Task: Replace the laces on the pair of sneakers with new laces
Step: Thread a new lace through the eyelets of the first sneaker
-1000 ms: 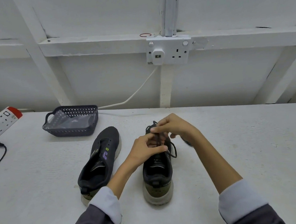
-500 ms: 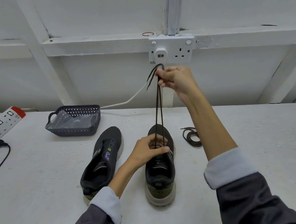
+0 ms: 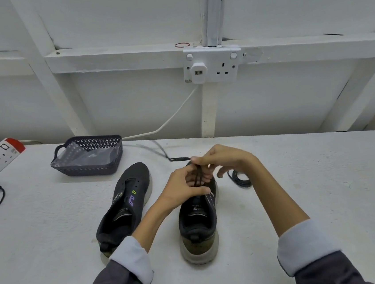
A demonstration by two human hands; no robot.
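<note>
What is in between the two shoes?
Mostly bare table, with the left arm stretched over it toward the right shoe. The head view shows this.

- Dark grey sneaker on the left [image 3: 128,206] and dark grey sneaker on the right [image 3: 198,219]: matt knit cloth uppers, dull pale rubbery soles.
- Thin dark lace [image 3: 198,177]: matt woven cord.
- Dark perforated basket [image 3: 89,143]: plastic, holding a glossy clear film bag [image 3: 86,156].
- White table [image 3: 301,176]: rough, matt.
- White wall socket [image 3: 225,68]: smooth glossy plastic.
</note>
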